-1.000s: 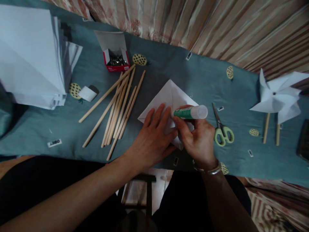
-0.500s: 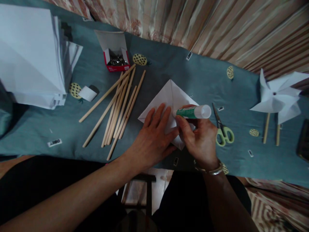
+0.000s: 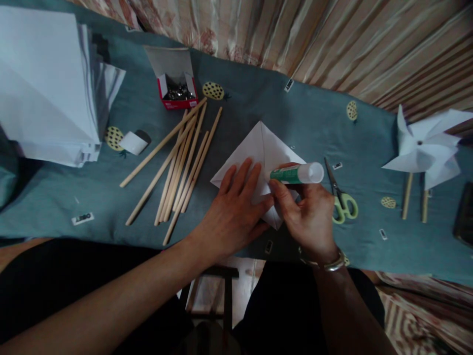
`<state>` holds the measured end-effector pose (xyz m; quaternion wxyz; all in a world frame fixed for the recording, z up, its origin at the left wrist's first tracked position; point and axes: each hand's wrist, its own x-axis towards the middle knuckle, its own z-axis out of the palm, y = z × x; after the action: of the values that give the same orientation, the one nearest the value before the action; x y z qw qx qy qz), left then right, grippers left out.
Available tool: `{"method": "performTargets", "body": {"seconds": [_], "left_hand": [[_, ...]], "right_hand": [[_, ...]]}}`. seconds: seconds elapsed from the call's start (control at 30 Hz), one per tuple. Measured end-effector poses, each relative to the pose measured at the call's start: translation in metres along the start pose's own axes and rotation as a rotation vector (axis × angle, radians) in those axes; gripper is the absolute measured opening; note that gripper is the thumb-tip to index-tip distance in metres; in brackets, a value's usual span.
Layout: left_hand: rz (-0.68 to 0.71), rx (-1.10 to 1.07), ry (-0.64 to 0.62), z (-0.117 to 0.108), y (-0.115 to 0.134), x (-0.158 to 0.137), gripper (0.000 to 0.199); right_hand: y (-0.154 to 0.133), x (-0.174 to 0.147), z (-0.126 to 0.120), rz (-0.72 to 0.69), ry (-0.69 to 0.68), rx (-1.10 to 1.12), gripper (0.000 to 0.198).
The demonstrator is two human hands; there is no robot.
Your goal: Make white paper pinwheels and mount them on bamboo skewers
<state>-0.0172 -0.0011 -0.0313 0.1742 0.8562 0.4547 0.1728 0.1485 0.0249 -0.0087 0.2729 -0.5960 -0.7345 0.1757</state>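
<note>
A creased square of white paper lies cornerwise on the cloth in front of me. My left hand rests on its lower left part, fingers spread and flat. Wrapped round a green and white glue stick, my right hand holds it tilted, its tip at the paper near the middle crease. The hands cover the paper's lower part. Green-handled scissors lie just right of my right hand.
Several wooden sticks lie left of the paper. Behind them stands an open red box of small metal pieces. A paper stack is at far left, a small white piece nearby. White paper pinwheels on sticks lie at right.
My right hand and the glue stick have shifted very slightly down and right along the paper. The left hand keeps its place.
</note>
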Motion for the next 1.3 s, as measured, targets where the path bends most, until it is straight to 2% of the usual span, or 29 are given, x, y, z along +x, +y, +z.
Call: {"method": "performTargets", "body": {"seconds": [0.27,0.5,0.67,0.83,0.97,1.07,1.13,1.2,1.23,1.3], "left_hand": [[0.004,0.005,0.014,0.001,0.000,0.000,0.051],[0.015,-0.023,0.020,0.001,-0.002,0.000,0.058],[0.029,-0.043,0.036,0.002,-0.005,-0.001,0.056],[0.068,-0.029,0.067,-0.001,-0.004,-0.005,0.064],[0.084,0.059,0.146,-0.025,-0.014,-0.010,0.057],[-0.029,0.152,0.298,-0.059,-0.039,-0.018,0.045],[-0.184,0.194,0.413,-0.082,-0.062,-0.027,0.042],[-0.354,0.225,0.465,-0.099,-0.083,-0.038,0.043],[-0.409,0.217,0.405,-0.104,-0.092,-0.044,0.045],[-0.472,0.185,0.393,-0.106,-0.106,-0.054,0.044]], "right_hand": [[-0.001,-0.003,0.004,0.068,-0.010,0.154,0.023],[0.006,0.003,0.002,0.344,-0.008,0.750,0.019],[0.016,0.010,-0.009,0.519,0.007,0.996,0.022],[0.012,0.012,-0.012,0.537,-0.037,1.244,0.023],[0.009,0.010,-0.012,0.547,-0.063,1.306,0.030],[0.010,0.007,-0.012,0.541,-0.107,1.317,0.036],[0.010,0.006,-0.011,0.505,-0.150,1.306,0.038],[0.008,0.005,-0.010,0.465,-0.178,1.285,0.039],[0.006,0.004,-0.009,0.453,-0.187,1.278,0.040],[0.002,0.004,-0.008,0.452,-0.200,1.290,0.042]]}}
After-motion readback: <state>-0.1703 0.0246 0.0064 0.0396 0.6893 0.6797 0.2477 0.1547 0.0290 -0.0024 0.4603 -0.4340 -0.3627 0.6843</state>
